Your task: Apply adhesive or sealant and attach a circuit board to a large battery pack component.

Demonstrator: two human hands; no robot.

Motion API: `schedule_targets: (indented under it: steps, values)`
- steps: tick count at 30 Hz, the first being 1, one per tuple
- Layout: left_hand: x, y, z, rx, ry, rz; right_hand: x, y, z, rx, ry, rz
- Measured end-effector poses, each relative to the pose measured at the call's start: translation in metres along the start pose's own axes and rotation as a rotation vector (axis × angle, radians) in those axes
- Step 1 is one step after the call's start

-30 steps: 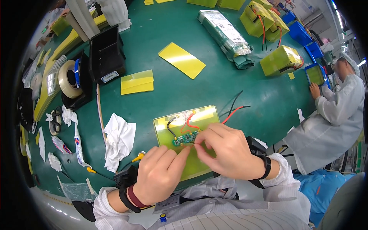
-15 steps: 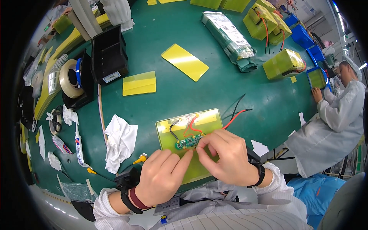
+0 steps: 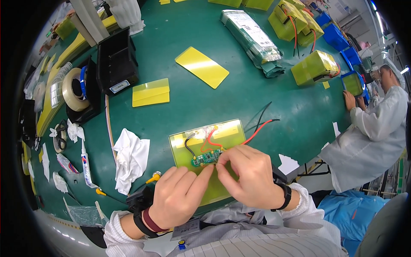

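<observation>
A yellow-green wrapped battery pack lies flat at the table's front edge, before me. On it sits a small green circuit board; a black wire and red wires run up from the board. My left hand is closed, its index finger stretched to the board's lower edge; whatever lies under its fingers is hidden. Thumb and index of my right hand pinch together at the board's right end, on something too small to make out. Red and black leads stick out past the pack's right side.
To the left lie a white cloth, a glue tube, a tape roll and a black bin. Yellow sheets, a wrapped parcel and more battery packs lie beyond. A co-worker sits at right.
The whole view has shifted slightly, so the table's things appear a little further left. Both my hands keep nearly the same pose at the circuit board.
</observation>
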State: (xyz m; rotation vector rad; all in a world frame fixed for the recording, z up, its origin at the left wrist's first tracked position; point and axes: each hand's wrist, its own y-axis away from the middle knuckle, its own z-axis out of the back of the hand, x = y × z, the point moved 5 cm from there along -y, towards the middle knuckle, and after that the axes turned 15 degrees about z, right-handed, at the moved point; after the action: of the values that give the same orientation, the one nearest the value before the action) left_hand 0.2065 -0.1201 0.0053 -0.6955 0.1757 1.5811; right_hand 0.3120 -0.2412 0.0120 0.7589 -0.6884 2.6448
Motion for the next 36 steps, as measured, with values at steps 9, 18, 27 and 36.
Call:
schedule_targets:
  steps: [9,18,27,36]
  values:
    - [0.000,-0.001,-0.003,-0.034,0.017,-0.013,-0.001,0.005,-0.001,-0.043,-0.017,-0.004]
    - [-0.001,-0.003,-0.005,-0.024,0.021,-0.008,-0.003,0.007,0.001,-0.124,-0.035,0.025]
    - [0.000,-0.004,-0.005,-0.009,0.020,-0.007,-0.004,0.007,0.010,-0.046,-0.066,0.019]
    - [0.000,-0.006,-0.005,-0.013,0.031,-0.009,-0.011,0.008,0.009,-0.052,-0.096,0.132]
